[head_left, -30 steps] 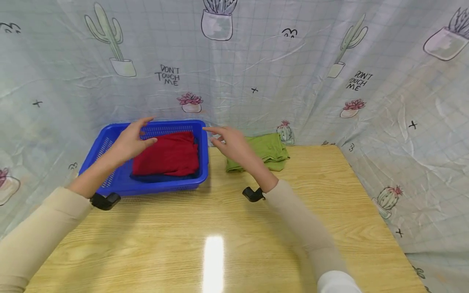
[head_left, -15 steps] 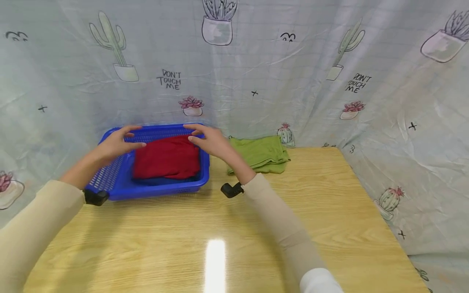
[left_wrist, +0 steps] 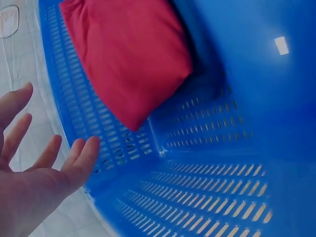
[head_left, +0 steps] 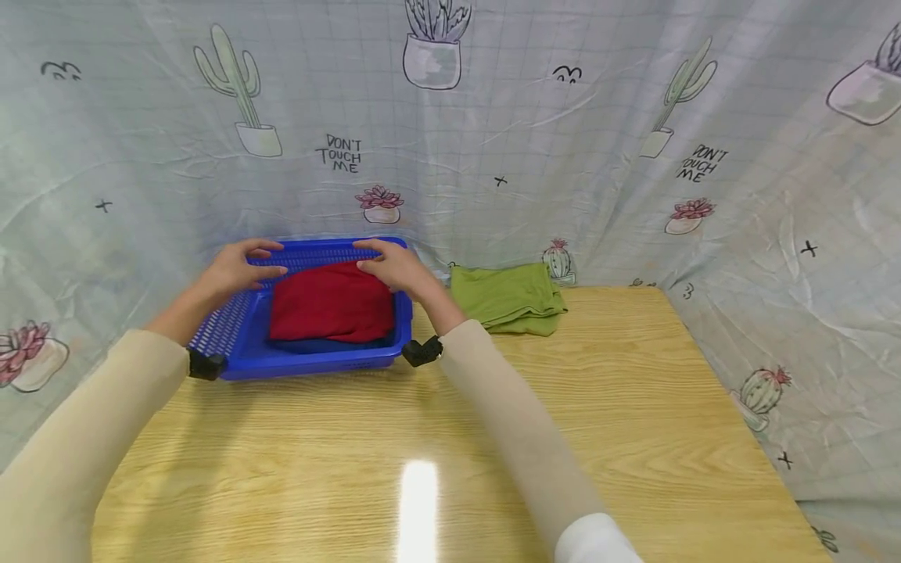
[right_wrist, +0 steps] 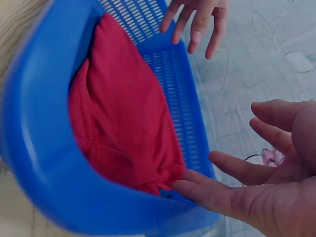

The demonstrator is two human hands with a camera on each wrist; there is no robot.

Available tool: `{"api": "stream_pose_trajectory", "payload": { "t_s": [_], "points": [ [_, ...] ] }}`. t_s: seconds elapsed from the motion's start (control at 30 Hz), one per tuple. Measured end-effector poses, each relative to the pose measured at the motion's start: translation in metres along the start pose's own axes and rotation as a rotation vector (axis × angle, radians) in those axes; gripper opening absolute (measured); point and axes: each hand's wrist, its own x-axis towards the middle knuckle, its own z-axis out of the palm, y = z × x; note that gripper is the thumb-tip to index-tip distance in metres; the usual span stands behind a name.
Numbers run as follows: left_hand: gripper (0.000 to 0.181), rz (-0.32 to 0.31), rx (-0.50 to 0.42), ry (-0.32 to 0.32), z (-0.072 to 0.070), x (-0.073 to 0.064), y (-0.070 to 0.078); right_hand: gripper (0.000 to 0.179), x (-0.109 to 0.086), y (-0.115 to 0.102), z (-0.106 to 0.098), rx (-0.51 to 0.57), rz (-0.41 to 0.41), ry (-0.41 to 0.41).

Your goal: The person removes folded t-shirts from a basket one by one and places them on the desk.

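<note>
A blue plastic basket (head_left: 317, 366) with slotted walls stands at the table's back left. Folded red cloth (head_left: 331, 303) lies inside it, over a dark blue cloth (head_left: 303, 345). My left hand (head_left: 239, 267) hovers at the basket's left part with fingers spread, holding nothing; the left wrist view has this hand (left_wrist: 44, 182) beside the slotted wall, apart from the red cloth. My right hand (head_left: 397, 267) is over the basket's back right corner, fingers loosely extended. In the right wrist view, the right hand's (right_wrist: 261, 187) fingertips overlap the red cloth's corner.
A folded green cloth (head_left: 507, 295) lies on the wooden table (head_left: 619, 407) right of the basket. Behind and along the sides hangs a pale curtain (head_left: 479, 141) printed with cacti. Light glares off the tabletop near the front.
My right hand has moved left, from beside the basket to over its right corner. The left hand first shifted left, then slightly back right. The cloths stay in place.
</note>
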Motion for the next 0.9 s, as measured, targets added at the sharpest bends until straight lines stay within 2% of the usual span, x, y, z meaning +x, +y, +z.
{"api": "stream_pose_trajectory", "payload": {
  "t_s": [0.1,0.27,0.43,0.53,0.6,0.67,0.77,0.9],
  "points": [
    [0.065,-0.026,-0.035,-0.022,-0.002,0.002,-0.002,0.047,0.005,0.001,0.004,0.022,0.033,-0.024],
    [0.072,-0.108,-0.127,-0.089,-0.006,0.006,-0.011,0.047,0.012,0.002,0.012,0.066,0.106,-0.061],
    [0.082,-0.248,-0.247,-0.146,-0.007,0.008,-0.019,0.05,0.024,0.005,0.021,0.081,0.185,-0.124],
    [0.084,-0.355,-0.35,-0.168,-0.002,0.01,-0.021,0.053,0.031,0.007,0.023,0.085,0.22,-0.159],
    [0.084,-0.392,-0.408,-0.176,0.005,0.012,-0.022,0.054,0.034,0.009,0.022,0.125,0.25,-0.167],
    [0.081,-0.408,-0.452,-0.182,0.011,0.016,-0.022,0.055,0.036,0.011,0.018,0.193,0.293,-0.172],
    [0.066,-0.404,-0.46,-0.187,0.016,0.021,-0.023,0.055,0.038,0.011,0.014,0.286,0.357,-0.189],
    [0.04,-0.405,-0.486,-0.241,0.019,0.022,-0.03,0.056,0.039,0.011,0.013,0.291,0.391,-0.252]
  ]
}}
